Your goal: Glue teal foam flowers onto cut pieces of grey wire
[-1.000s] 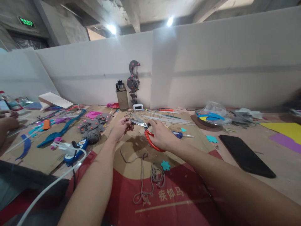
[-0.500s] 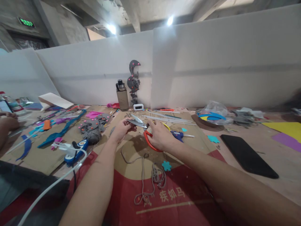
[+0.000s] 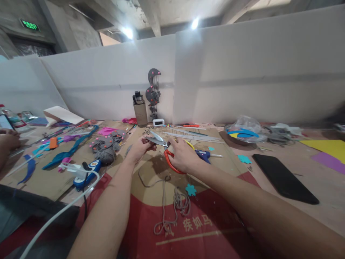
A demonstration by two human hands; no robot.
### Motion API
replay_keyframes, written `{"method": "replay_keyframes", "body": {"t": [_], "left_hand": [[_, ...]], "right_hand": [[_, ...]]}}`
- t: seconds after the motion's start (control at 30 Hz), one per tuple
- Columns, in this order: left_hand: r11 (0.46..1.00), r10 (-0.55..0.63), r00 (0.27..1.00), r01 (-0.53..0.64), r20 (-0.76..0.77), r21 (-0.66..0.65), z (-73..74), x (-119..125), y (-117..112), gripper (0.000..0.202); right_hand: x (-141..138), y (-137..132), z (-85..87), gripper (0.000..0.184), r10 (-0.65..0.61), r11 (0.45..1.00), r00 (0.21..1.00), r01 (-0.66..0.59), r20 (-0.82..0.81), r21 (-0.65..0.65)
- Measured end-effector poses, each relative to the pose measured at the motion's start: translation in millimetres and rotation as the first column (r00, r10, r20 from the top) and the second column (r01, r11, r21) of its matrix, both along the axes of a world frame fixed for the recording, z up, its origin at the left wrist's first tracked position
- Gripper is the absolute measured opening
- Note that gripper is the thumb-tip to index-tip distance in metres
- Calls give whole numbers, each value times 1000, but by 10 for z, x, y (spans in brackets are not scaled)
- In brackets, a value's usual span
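Note:
Over the middle of the table, my right hand (image 3: 183, 155) is closed round a pair of scissors (image 3: 162, 142) with red and yellow handles. The blades are spread apart and point left, toward my left hand (image 3: 140, 148). That hand is closed in a pinch right at the blade tips; whatever its fingers hold is too small and dark to name. Below both hands lies a loose tangle of grey cord (image 3: 181, 202) on a red and tan board (image 3: 215, 205). A turquoise flower cutout (image 3: 191, 190) rests beside the cord.
Left are grey yarn (image 3: 106, 154), a blue power strip (image 3: 87, 175) with a white cable, and another person's hand (image 3: 9, 142). Behind stand a bottle (image 3: 140, 111) and a grey hanging ornament (image 3: 153, 93). Right are a blue glue gun (image 3: 203, 155), black phone (image 3: 284, 178) and metal bowl (image 3: 244, 138).

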State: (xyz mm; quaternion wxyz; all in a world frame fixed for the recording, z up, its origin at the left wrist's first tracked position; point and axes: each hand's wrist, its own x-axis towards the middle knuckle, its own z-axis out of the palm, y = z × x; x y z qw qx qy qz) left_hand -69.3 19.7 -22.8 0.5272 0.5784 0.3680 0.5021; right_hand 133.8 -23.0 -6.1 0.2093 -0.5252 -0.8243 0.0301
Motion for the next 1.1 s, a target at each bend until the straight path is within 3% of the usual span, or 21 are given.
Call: {"method": "replay_keyframes", "body": {"t": [0.37, 0.77, 1.1], "left_hand": [[1000, -8, 998, 7, 62, 5, 4, 11, 3, 34], [995, 96, 992, -93, 86, -43, 21, 48, -7, 22], [998, 59, 990, -56, 125, -28, 5, 22, 2, 23]], "right_hand": [[16, -22, -45, 42, -26, 994, 998, 21, 50, 109], [17, -28, -71, 49, -31, 977, 990, 1, 136, 214], [36, -39, -76, 54, -71, 966, 985, 29, 156, 256]]}}
